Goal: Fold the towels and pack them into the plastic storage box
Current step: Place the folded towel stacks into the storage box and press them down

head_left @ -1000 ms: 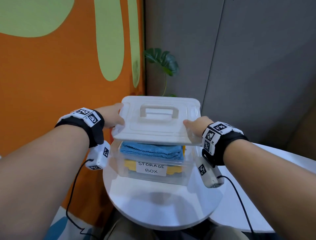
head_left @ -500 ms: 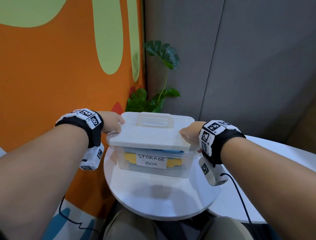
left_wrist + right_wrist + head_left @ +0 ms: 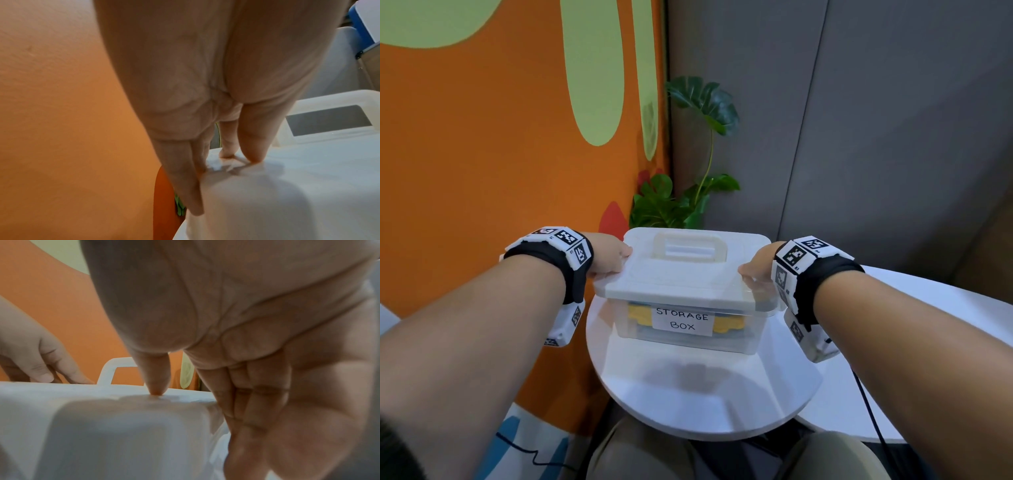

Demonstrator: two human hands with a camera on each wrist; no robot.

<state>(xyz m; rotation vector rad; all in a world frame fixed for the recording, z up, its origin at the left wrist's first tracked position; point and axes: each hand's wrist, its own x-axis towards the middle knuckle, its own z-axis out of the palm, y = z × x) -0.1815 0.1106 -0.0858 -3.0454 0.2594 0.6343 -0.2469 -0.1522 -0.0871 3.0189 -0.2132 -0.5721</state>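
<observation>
We close the plastic storage box (image 3: 685, 325), which sits on the round white table (image 3: 698, 394) with its paper label facing us and a yellow towel (image 3: 726, 325) showing through the clear wall beneath the white lid (image 3: 681, 274). Our left hand (image 3: 607, 253) bears on the lid's left end, thumb and one fingertip pressing its top while the other straight fingers (image 3: 185, 178) lie down its edge; our right hand (image 3: 756, 265) mirrors this at the lid's right end, thumb tip on top, fingers (image 3: 246, 402) extended over the side. Neither hand curls round anything; both are flat and pushing. As we judge it, the job now is to seat the lid: press evenly at both ends, straight down, so neither side of the lid lifts. Towel fabric caught under the lid's rim could stop it closing.
</observation>
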